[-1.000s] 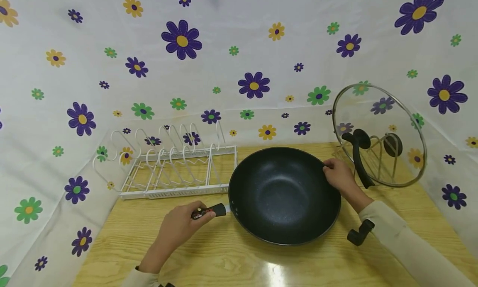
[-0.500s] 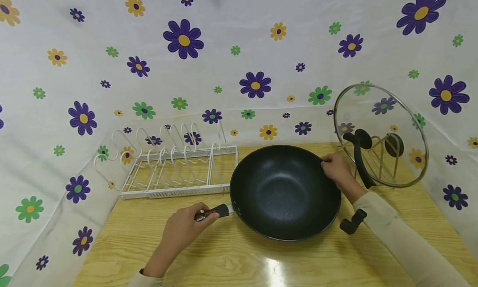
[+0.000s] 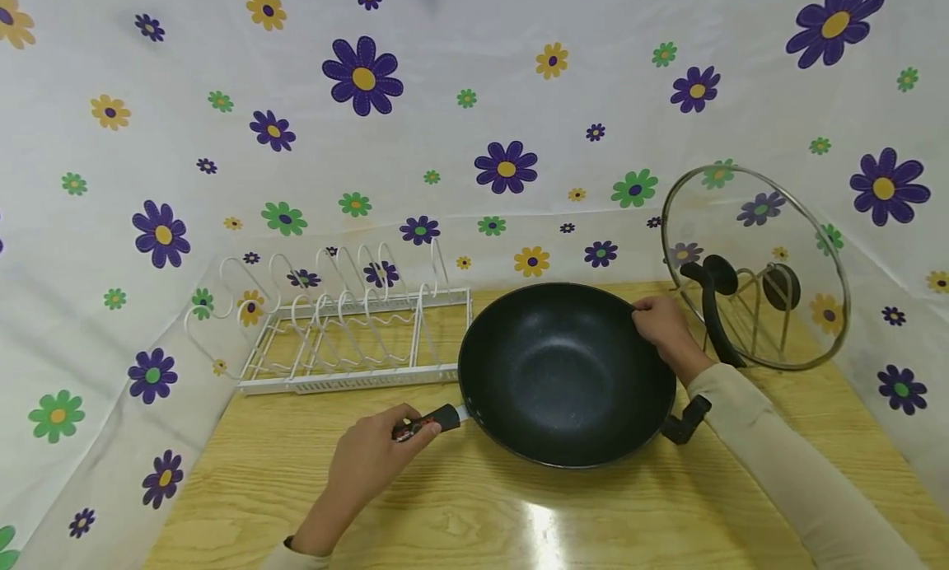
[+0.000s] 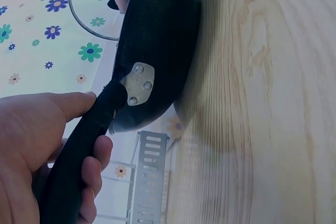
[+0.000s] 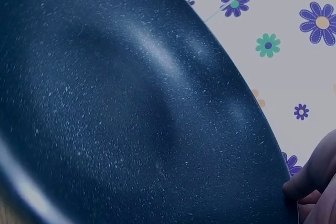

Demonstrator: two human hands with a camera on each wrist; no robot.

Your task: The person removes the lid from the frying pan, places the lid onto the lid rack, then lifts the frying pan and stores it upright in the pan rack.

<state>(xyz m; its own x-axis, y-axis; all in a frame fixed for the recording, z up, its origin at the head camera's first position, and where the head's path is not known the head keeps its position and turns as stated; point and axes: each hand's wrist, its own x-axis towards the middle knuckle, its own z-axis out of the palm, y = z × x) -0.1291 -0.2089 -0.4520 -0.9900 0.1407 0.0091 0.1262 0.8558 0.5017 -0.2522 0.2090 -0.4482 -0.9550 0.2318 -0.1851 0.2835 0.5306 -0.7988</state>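
A deep black wok (image 3: 563,380) is held by both hands over the wooden table, its inside facing up toward me. My left hand (image 3: 374,459) wraps its fingers round the black handle (image 4: 79,156), with the thumb along it. At the far right rim, my right hand (image 3: 663,327) pinches the edge, its thumb on the inner side; the other fingers are mostly hidden. In the left wrist view the wok's underside is close above the table, with a shadow beneath; whether it touches I cannot tell. Speckled coating fills the right wrist view.
A white wire rack (image 3: 356,339) with upright loops stands behind and left of the wok. On the right, a glass lid (image 3: 771,224) with a metal rim and black handle (image 3: 712,306) leans upright by a wire stand (image 3: 752,310). Flowered cloth (image 3: 445,125) encloses the wooden table (image 3: 415,512).
The wok has shifted slightly up in the head view, with its near rim rising. My left hand has moved a little right, my right hand a little left and up. Both grips stay.
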